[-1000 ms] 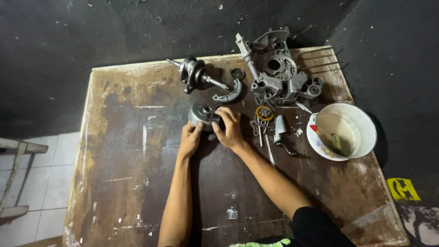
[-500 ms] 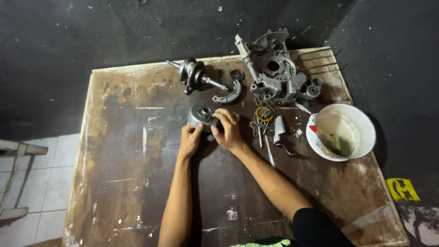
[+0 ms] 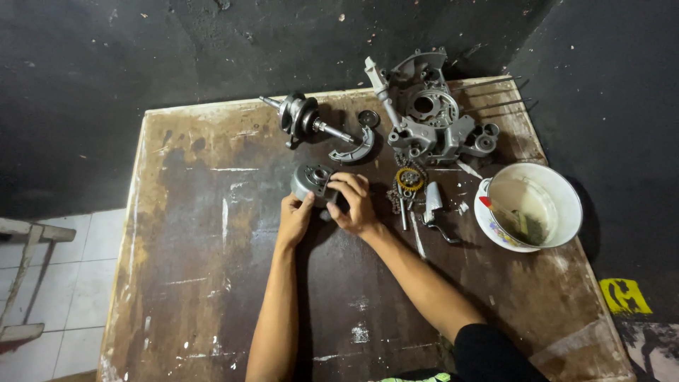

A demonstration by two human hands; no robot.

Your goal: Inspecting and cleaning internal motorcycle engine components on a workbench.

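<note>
Head view, looking down on a worn brown wooden table [image 3: 212,283] set against a dark wall. Near table centre, slightly toward 12 o'clock, sits a small round grey metal housing [image 3: 309,180]. Left hand [image 3: 295,218] lies at 6 o'clock of the housing, fingers curled up against its near edge, gripping it. Right hand [image 3: 353,205] is at 4 o'clock of the housing, fingers bent narrow and pressed onto its right side; whether a small part is pinched under the fingertips cannot be told. Both forearms run in from the 6 o'clock edge of the table. At 12 o'clock of the housing lies a crankshaft [image 3: 305,119], its shaft pointing toward 3 o'clock, with a curved metal shoe [image 3: 352,148] just beside its tip and a small dark disc [image 3: 368,118] above that. At 1 o'clock stands a large grey engine case [image 3: 431,120]. At 3 o'clock of the right hand: a chain with a yellow ring [image 3: 408,180] and a small silver part [image 3: 432,203], close together. Further toward 3 o'clock, a white bowl [image 3: 566,205] holding murky liquid and a brush, near the table's right edge. Pale tiled floor [image 3: 78,283] at 9 o'clock.
</note>
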